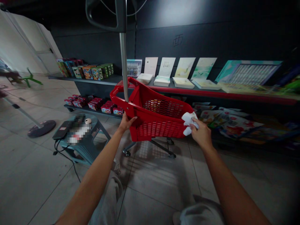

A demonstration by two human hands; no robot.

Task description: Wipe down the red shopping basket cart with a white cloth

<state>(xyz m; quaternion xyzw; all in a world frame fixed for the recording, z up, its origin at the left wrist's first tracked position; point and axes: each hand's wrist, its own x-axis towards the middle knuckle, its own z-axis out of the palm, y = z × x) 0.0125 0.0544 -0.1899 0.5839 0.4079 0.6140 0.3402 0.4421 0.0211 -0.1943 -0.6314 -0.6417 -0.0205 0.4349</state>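
Observation:
In front of me stands a red plastic shopping cart (154, 125) on a grey wheeled frame. My left hand (127, 122) grips the cart's side near its handle end, the thumb lying on the outer face and the other fingers mostly hidden. At the opposite end, my right hand (201, 132) pinches a crumpled white cloth (188, 120), possibly a paper tissue. The cloth rests against the cart's upper corner. Rising past the cart handle is a metal pole (124, 62) with a black grip at its top.
Behind the cart runs a dark shelf unit (161, 40) with booklets (165, 70), small boxes (91, 72) and bagged goods (234, 123). A blue-grey stool (93, 137) bearing a cabled device is at left, near a round stand base (42, 128). Tiled floor (150, 181) lies below.

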